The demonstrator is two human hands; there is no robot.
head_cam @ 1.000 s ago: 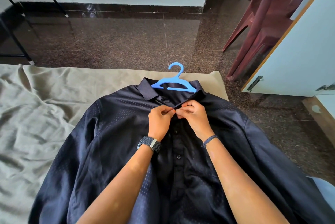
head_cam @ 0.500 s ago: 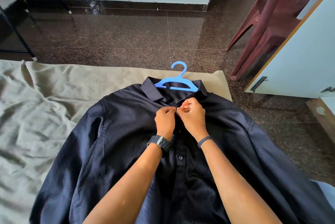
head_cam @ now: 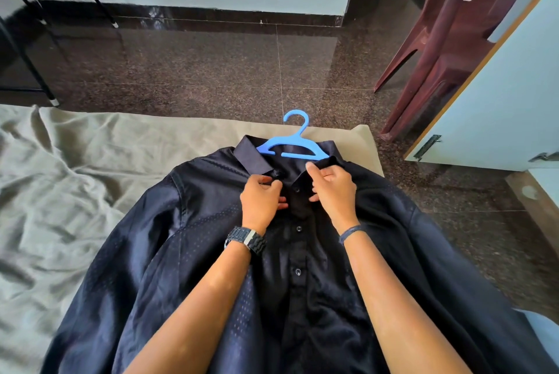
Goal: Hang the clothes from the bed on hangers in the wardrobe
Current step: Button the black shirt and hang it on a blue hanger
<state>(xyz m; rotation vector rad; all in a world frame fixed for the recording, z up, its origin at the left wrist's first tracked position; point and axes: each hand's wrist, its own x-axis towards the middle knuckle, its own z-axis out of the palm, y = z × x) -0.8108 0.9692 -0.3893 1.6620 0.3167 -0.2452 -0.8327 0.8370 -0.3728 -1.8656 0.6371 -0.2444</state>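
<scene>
hands parted since 0.5 s ago | left hand (head_cam: 262, 198) pinches placket, right hand (head_cam: 332, 184) pinches collar of shirt (head_cam: 187, 222) | risk: hanger (head_cam: 292, 148) slips out at bed (head_cam: 60, 168) far edge

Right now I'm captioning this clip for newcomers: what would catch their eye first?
The dark navy shirt spread across the bed, filling the foreground. Both hands work at its collar, left hand and right hand pinching fabric. Just beyond them, a bright blue hanger pokes out of the neck.
</scene>
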